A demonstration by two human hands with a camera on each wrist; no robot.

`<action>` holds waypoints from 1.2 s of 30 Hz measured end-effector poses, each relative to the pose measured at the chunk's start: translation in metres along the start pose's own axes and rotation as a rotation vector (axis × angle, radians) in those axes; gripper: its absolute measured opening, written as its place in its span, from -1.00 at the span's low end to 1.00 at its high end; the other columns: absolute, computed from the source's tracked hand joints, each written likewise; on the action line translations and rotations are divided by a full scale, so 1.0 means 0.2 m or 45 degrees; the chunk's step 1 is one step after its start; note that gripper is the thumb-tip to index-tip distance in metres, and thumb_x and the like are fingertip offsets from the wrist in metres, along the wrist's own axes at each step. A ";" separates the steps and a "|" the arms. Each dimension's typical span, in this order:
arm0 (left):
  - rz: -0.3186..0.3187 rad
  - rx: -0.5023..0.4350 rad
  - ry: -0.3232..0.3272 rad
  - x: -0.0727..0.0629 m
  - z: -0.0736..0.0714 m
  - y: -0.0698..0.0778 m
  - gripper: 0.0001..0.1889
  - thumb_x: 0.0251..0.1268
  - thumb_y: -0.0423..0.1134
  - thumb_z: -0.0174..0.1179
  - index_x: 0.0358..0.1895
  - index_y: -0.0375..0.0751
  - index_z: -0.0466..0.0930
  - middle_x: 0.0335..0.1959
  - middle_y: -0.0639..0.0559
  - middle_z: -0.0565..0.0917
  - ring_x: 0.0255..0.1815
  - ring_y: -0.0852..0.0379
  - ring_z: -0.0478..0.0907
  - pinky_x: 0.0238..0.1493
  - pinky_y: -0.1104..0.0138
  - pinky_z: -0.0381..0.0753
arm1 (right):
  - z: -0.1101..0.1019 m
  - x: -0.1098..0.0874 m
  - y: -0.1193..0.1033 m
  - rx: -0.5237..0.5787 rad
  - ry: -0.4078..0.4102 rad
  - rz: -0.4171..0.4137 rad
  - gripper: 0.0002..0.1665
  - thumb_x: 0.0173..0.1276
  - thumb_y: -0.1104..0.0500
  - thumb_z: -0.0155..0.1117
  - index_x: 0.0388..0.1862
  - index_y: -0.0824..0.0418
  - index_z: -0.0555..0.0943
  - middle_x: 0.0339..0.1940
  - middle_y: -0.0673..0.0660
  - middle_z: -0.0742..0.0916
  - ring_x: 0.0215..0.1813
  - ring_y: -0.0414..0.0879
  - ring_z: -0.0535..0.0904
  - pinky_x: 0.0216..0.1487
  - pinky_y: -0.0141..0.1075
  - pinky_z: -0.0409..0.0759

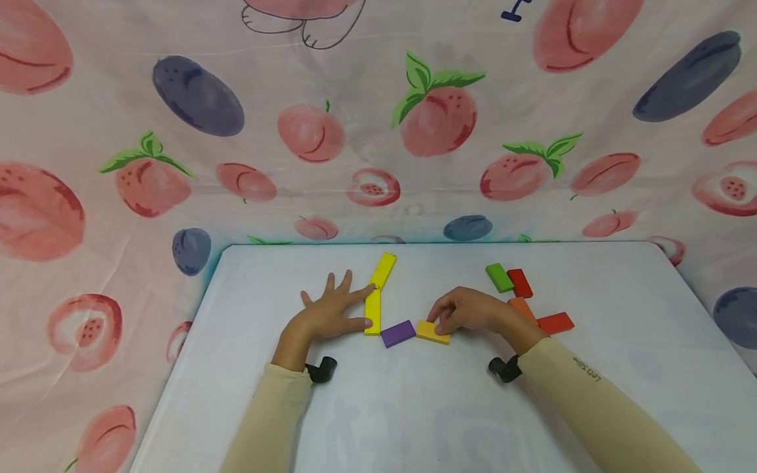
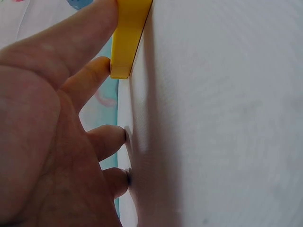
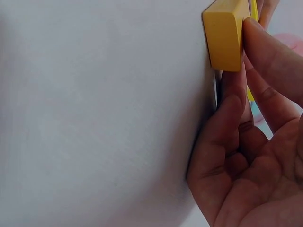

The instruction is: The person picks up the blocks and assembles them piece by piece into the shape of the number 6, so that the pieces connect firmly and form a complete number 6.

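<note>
My left hand (image 1: 327,316) lies with fingers spread beside two yellow blocks in the head view. Its thumb touches the lower yellow block (image 1: 372,307), and its index fingertip is where that block meets the upper yellow block (image 1: 386,268). With curled fingers, my right hand (image 1: 470,309) pinches a yellow-orange block (image 1: 430,334) between thumb and forefinger, low over the white tabletop. In the right wrist view the thumb presses on one face of this block (image 3: 225,40). Between the two hands sits a purple block (image 1: 398,334), tilted, its left end close to the lower yellow block.
Beyond my right wrist lie a green block (image 1: 499,278), a red block (image 1: 520,282), an orange block (image 1: 523,309) partly behind the forearm, and another red block (image 1: 556,323). A fruit-patterned cloth (image 1: 367,144) hangs behind the white table (image 1: 402,420).
</note>
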State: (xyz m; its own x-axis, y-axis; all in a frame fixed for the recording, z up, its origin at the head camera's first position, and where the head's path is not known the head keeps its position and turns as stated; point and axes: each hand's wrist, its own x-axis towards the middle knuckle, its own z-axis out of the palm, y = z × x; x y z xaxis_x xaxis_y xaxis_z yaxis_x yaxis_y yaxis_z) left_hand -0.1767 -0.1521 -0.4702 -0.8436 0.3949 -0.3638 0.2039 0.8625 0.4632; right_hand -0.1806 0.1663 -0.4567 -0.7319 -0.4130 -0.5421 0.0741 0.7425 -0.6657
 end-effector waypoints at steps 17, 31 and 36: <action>-0.003 -0.001 0.002 -0.01 -0.01 0.01 -0.22 0.27 0.32 0.25 0.56 0.52 0.18 0.73 -0.04 -0.20 0.70 -0.28 -0.51 0.30 -0.61 -0.56 | -0.02 -0.01 0.02 0.017 -0.012 -0.035 -0.80 0.30 0.09 0.49 -0.09 -0.05 0.80 -0.33 0.05 0.69 -0.07 -0.05 0.51 -0.09 -0.25 0.50; 0.008 -0.001 0.006 -0.02 -0.01 0.01 -0.21 0.27 0.31 0.26 0.56 0.49 0.19 0.73 -0.06 -0.19 0.70 -0.31 -0.49 0.29 -0.62 -0.55 | -0.08 -0.10 0.10 0.275 0.091 -0.121 -0.64 0.40 0.02 0.39 0.14 0.05 0.73 0.07 0.08 0.74 0.06 -0.02 0.60 0.07 -0.24 0.66; 0.010 -0.006 0.002 -0.02 -0.01 0.01 -0.21 0.27 0.31 0.26 0.56 0.48 0.19 0.73 -0.06 -0.20 0.70 -0.31 -0.49 0.28 -0.62 -0.56 | -0.13 -0.18 0.11 0.315 0.209 -0.162 -0.57 0.42 0.00 0.39 0.19 0.14 0.69 0.07 0.15 0.73 0.03 0.05 0.69 0.10 -0.19 0.72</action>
State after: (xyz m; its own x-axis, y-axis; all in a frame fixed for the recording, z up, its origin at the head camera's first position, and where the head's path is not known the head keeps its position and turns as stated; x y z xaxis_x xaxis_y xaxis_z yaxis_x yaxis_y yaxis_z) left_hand -0.1746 -0.1515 -0.4657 -0.8428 0.4011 -0.3590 0.2083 0.8580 0.4695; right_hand -0.1702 0.2109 -0.4397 -0.8440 -0.3884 -0.3700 0.1230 0.5312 -0.8382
